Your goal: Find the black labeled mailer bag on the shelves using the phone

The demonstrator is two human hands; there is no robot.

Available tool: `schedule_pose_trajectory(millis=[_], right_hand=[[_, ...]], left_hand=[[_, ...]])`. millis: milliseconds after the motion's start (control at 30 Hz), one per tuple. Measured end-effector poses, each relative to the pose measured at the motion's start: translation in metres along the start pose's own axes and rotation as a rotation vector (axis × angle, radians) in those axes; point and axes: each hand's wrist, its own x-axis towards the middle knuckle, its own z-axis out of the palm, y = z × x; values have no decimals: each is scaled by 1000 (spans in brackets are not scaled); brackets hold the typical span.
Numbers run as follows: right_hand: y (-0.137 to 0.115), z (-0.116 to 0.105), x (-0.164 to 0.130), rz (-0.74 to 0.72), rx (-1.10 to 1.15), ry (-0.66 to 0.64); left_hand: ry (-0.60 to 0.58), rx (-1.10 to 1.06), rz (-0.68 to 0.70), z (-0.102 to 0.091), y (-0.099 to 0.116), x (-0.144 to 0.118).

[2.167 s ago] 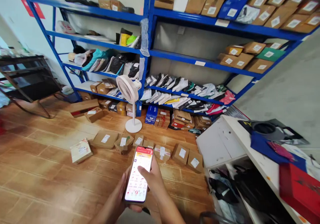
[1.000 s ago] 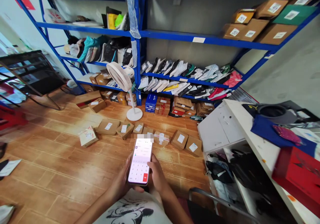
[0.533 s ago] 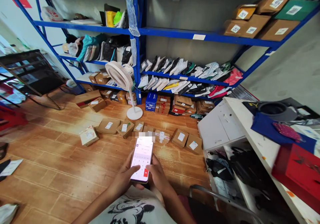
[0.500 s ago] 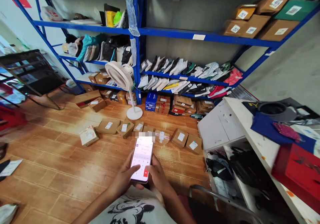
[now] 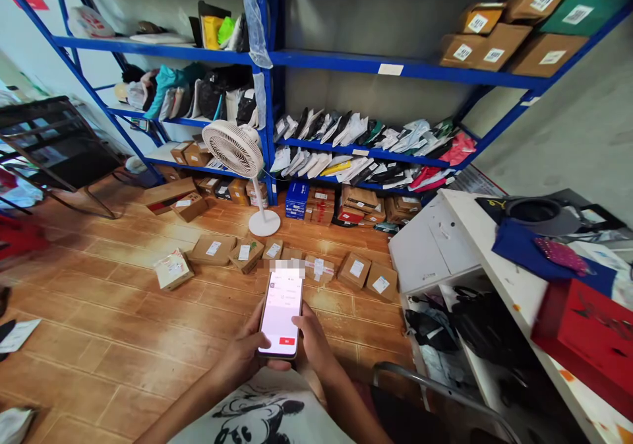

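A smartphone [image 5: 281, 312] with a lit, mostly white screen is held upright above my lap; a red button shows low on the screen. Wrapped around its left edge is my left hand [image 5: 251, 344], its thumb over the lower left of the screen. My right hand [image 5: 312, 336] grips the right edge, with the thumb at the side of the screen. Past the phone, a row of labelled cardboard boxes [image 5: 213, 250] lies on the floor. Part of the phone's top is blurred out.
A white fan [image 5: 264, 222] stands before blue shelving [image 5: 336, 61] loaded with parcels. To the right is a white desk [image 5: 499, 266] bearing a red box [image 5: 588, 338] and cloth. A metal chair arm [image 5: 435, 386] curves close to my right. A black chair [image 5: 59, 160] stands at left.
The number keypad on the phone screen has gone, leaving a small red button. My right thumb has moved up to the screen's edge, my left thumb slightly down-left. The view has shifted slightly.
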Motion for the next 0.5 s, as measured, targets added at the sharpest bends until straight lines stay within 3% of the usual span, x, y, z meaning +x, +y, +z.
schedule_pose_trajectory(millis=[233,500], right_hand=[[-1,-6,3,19,-17,106],[-4,-48,-18,65,121,41]], left_hand=[[-36,-94,-9,3,-5,5],[-39,-67,-115,30,-23,28]])
